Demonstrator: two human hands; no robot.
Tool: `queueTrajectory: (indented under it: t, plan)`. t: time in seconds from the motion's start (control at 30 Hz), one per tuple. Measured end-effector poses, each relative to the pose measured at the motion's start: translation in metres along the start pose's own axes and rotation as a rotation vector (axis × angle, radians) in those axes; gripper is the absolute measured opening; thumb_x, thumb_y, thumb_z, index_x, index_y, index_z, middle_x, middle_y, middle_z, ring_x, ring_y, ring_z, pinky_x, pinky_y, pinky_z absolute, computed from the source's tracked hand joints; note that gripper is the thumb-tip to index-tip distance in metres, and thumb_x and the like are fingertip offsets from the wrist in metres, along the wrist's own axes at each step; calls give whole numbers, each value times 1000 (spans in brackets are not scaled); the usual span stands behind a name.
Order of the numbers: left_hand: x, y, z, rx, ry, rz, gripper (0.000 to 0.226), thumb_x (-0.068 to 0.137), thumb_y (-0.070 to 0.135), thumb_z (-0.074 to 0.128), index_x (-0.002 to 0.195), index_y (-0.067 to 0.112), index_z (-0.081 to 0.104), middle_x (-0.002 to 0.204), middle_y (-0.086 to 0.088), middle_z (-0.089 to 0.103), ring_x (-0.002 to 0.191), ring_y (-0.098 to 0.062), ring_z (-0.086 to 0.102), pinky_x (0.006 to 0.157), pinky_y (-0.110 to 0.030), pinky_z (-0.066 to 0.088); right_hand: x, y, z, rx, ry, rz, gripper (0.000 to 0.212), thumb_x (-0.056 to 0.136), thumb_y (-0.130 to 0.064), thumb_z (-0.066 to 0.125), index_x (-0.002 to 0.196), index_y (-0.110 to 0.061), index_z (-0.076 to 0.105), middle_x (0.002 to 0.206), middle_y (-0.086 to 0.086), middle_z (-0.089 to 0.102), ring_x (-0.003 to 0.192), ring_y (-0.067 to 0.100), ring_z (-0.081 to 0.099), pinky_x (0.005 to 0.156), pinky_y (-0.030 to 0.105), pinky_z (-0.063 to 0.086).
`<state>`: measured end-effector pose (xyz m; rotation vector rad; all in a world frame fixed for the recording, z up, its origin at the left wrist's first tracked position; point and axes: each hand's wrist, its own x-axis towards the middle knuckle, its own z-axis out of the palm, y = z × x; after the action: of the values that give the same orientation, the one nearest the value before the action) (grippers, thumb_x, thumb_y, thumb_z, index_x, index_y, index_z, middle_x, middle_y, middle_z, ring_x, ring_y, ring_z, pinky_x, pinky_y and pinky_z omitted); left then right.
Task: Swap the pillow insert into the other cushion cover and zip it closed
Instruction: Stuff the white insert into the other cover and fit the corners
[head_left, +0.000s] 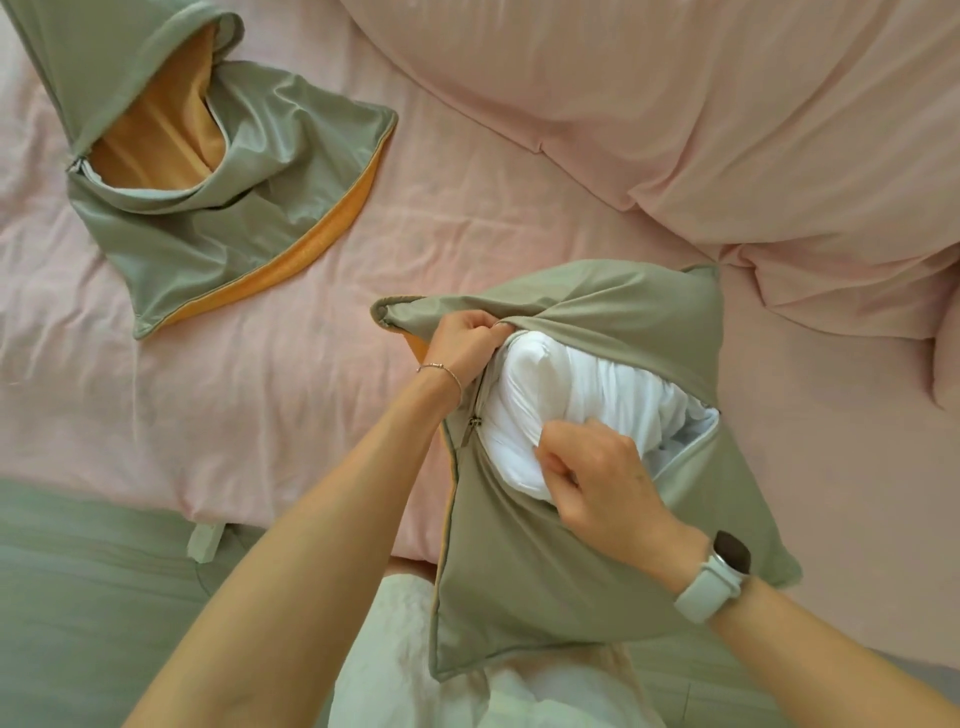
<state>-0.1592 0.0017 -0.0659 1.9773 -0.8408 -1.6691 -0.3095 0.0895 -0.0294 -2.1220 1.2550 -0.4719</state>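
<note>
Sage-green cushion cover (545, 566) sits at abt 5 o'clock in the head view, lying on the pink bed sheet (467, 208) w/ its zip gaping wide open. White pillow insert (561, 405) is bulging out of that opening, mostly inside the cover tho. Zipper pull (472, 422) is at the opening's 9 o'clock edge, just beside the left wrist.

Left hand (462, 345) pinches the cover's upper edge at the 11 o'clock end of the gap, fingers curled on the fabric. Right hand (597, 478) has fingers curled into the insert's white fabric at the lower side of the opening; smartwatch (719, 574) on that wrist, thin bracelet (441, 370) on the left.

2nd cover (218, 208), same green w/ orange lining, lies empty & crumpled at 10 o'clock, well apart, also unzipped. Pink pillows (727, 130) at 1 o'clock.
</note>
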Motion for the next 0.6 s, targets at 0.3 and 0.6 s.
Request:
queueTrajectory:
  t: [0.3,0.6]
  plan:
    - [-20,-13,-37,-395,-380,-50,19,85,3,57,103,3,59,85,-6,60,73,-14,59,65,-21,51,56,-3,-25,-33,223,71,44,83,-34,55,117,-5,55,105,8,59,94,19,50,84,31,41]
    - [-37,-27,-35,-216,-300,129,14,84,-3,60,82,10,63,75,0,67,72,-9,61,73,-22,52,43,-3,-16,-84,108,-194,12,86,-18,51,92,-11,59,82,3,59,86,18,46,75,30,34]
